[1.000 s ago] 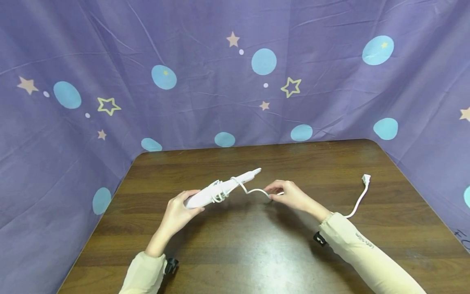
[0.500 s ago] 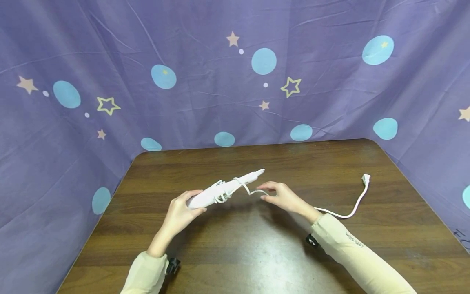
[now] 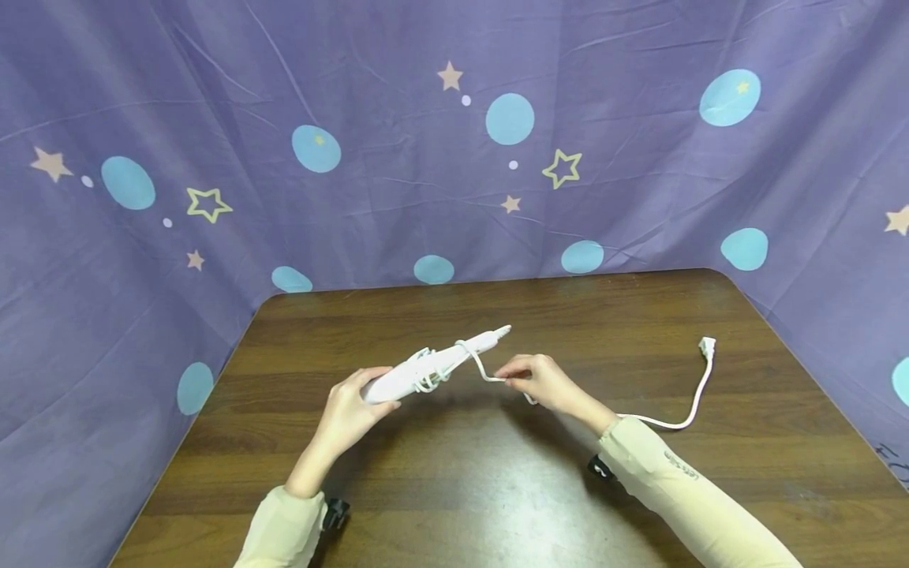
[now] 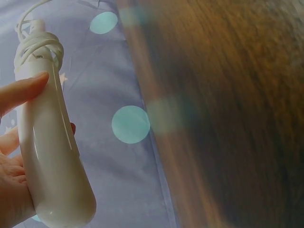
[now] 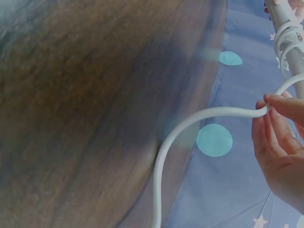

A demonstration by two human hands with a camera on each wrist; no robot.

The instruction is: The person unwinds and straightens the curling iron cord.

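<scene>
My left hand [image 3: 349,412] grips a white curling iron [image 3: 392,385] by its thick rounded end, holding it tilted up to the right over the table. In the left wrist view the thumb lies along the smooth body [image 4: 52,137], just below several turns of white cord [image 4: 42,50]. From these wraps the cord loops over the slim part near the tip and runs to my right hand [image 3: 548,383]. There thumb and fingertips pinch it, as the right wrist view shows with the cord [image 5: 216,112] curving down from the fingers. Part of the cord is hidden behind the right wrist.
The cord's free end lies on the brown wooden table [image 3: 454,473] to the right, ending in a white plug [image 3: 707,347]. A purple curtain [image 3: 398,197] with stars and blue dots hangs behind and beside the table. Black wrist devices [image 3: 335,514] sit under both sleeves.
My right hand has moved left towards the curling iron and regripped the cord nearer to the wraps. The left hand and curling iron have shifted slightly right.
</scene>
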